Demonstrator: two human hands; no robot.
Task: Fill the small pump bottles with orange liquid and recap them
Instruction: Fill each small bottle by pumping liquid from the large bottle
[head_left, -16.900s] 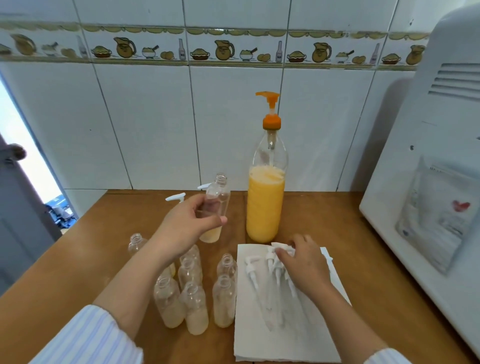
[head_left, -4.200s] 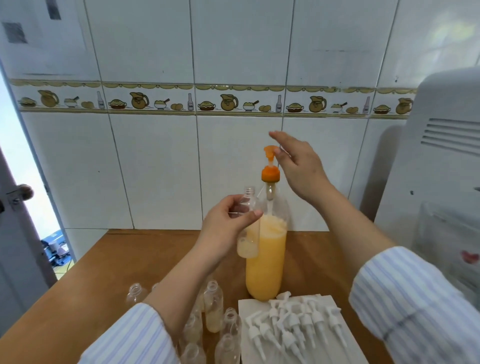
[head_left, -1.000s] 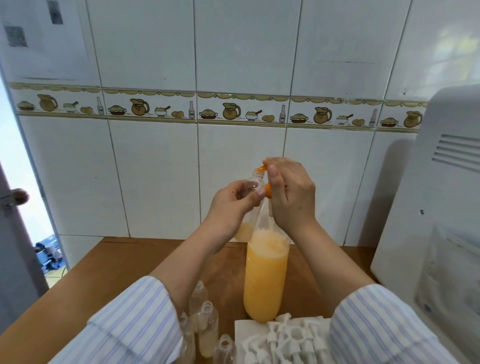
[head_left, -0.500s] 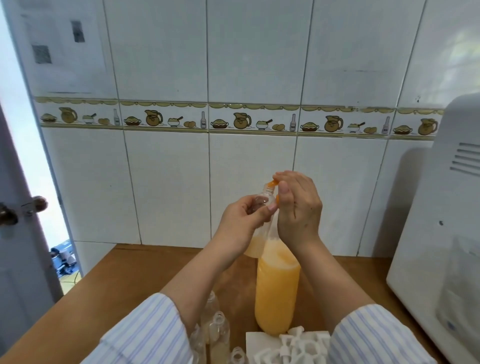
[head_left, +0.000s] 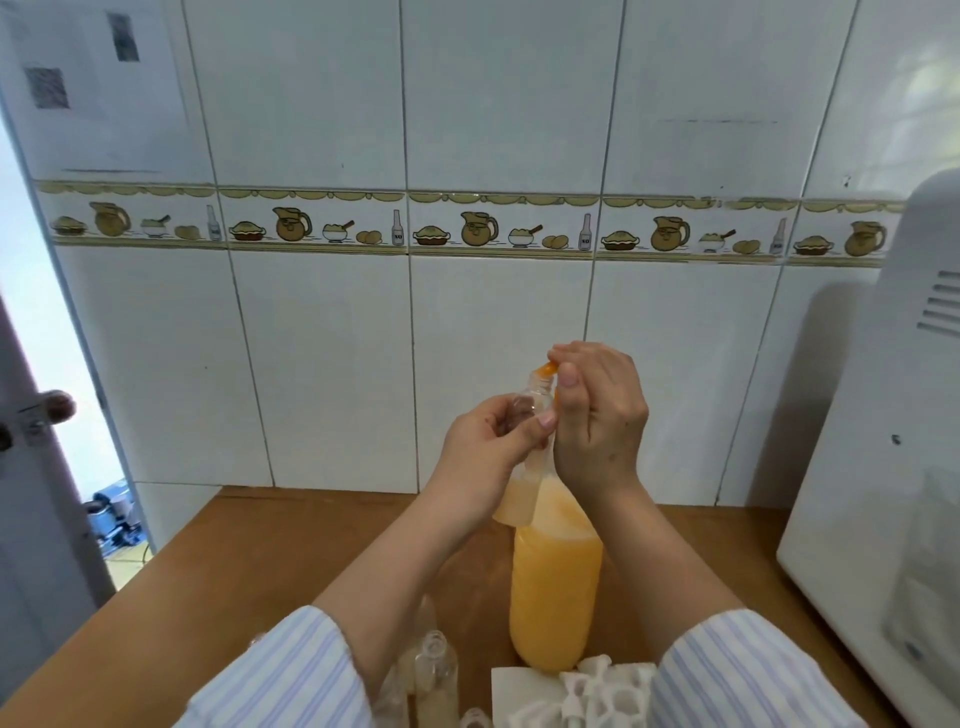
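My left hand (head_left: 491, 441) grips a small clear bottle (head_left: 519, 499) near its neck and holds it tilted, mouth up against the orange spout (head_left: 545, 370) of the big pump bottle. Pale orange liquid lies in the small bottle's bottom. My right hand (head_left: 597, 415) is curled over the orange pump head, which it mostly hides. The big bottle of orange liquid (head_left: 556, 597) stands on the wooden table (head_left: 218, 597). Several uncapped small bottles (head_left: 435, 670) show at the bottom edge. White pump caps (head_left: 597, 686) lie on a white paper towel (head_left: 511, 691).
A white appliance (head_left: 883, 493) stands close on the right. A white tiled wall (head_left: 332, 364) with a decorated border is right behind the table. A door with a knob (head_left: 49, 408) is ajar at the left.
The view has tilted up a little, so hands and bottles sit lower in the frame. Both hands keep their hold at the pump spout; the small bottle stays at the nozzle.
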